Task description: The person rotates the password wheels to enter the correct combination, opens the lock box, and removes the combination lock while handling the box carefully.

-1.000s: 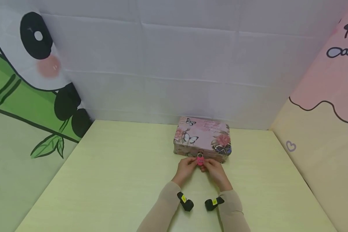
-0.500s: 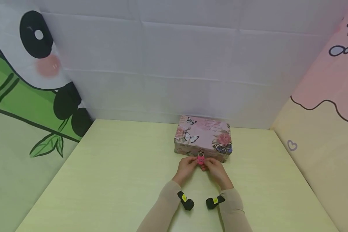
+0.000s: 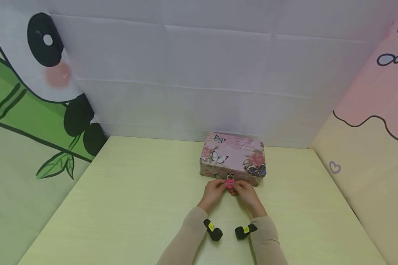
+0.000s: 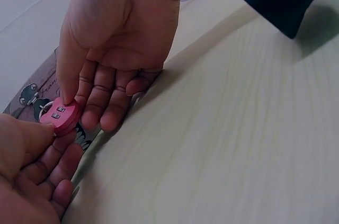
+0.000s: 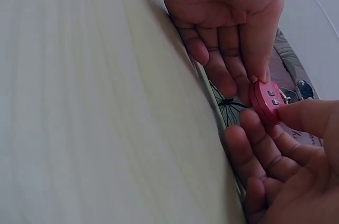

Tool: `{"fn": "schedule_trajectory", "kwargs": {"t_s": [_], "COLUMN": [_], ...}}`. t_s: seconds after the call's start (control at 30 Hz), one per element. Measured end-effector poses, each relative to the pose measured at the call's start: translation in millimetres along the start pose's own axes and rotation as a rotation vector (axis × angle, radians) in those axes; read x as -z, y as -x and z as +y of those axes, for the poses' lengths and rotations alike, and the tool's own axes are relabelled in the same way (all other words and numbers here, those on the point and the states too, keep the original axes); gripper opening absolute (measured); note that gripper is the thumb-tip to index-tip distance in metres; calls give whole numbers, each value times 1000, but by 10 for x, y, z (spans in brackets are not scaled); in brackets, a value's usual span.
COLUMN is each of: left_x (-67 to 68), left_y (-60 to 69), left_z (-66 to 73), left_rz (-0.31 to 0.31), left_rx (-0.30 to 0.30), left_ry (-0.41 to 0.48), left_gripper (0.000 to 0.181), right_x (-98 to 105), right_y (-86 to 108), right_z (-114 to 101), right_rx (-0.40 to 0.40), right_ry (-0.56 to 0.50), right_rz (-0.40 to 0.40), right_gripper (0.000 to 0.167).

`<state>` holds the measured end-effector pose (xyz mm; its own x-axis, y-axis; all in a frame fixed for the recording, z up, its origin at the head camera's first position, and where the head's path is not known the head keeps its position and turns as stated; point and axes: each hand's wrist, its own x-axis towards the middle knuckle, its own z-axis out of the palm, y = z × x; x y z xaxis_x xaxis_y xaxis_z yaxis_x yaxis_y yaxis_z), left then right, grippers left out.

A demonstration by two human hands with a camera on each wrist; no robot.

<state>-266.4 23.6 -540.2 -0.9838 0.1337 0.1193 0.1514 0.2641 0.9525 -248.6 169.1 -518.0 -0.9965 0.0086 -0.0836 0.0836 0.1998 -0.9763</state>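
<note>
A pink combination padlock (image 3: 230,183) hangs by its metal shackle at the clasp on the front of a floral, butterfly-patterned box (image 3: 233,152). My left hand (image 3: 214,191) pinches the padlock's left side, and my right hand (image 3: 248,195) pinches its right side. In the left wrist view, the dials of the padlock (image 4: 61,114) face the camera between the left hand (image 4: 26,171) and the right hand (image 4: 122,33). The right wrist view has the padlock (image 5: 267,101) between the right hand (image 5: 296,166) and the left hand (image 5: 228,17), other fingers curled beneath.
The box stands at the back of a pale yellow table (image 3: 136,191), close to a white wall sheet (image 3: 185,73). Cartoon-printed walls rise on the left and right. A black wrist camera (image 3: 213,231) is on the left sleeve, another (image 3: 243,232) on the right.
</note>
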Motion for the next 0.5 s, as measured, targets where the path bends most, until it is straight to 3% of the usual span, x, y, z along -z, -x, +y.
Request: {"fn": "schedule_trajectory", "kwargs": {"t_s": [0.5], "left_x": [18], "left_y": [21], "left_z": [26], "left_rz": [-4], "left_rx": [-5], "left_ry": [11], "left_gripper": [20], "right_x": [-30], "right_y": [17], "right_z": [11], "right_rx": [17], "right_ry": [2], "right_rz": [10], "right_gripper": [21]}}
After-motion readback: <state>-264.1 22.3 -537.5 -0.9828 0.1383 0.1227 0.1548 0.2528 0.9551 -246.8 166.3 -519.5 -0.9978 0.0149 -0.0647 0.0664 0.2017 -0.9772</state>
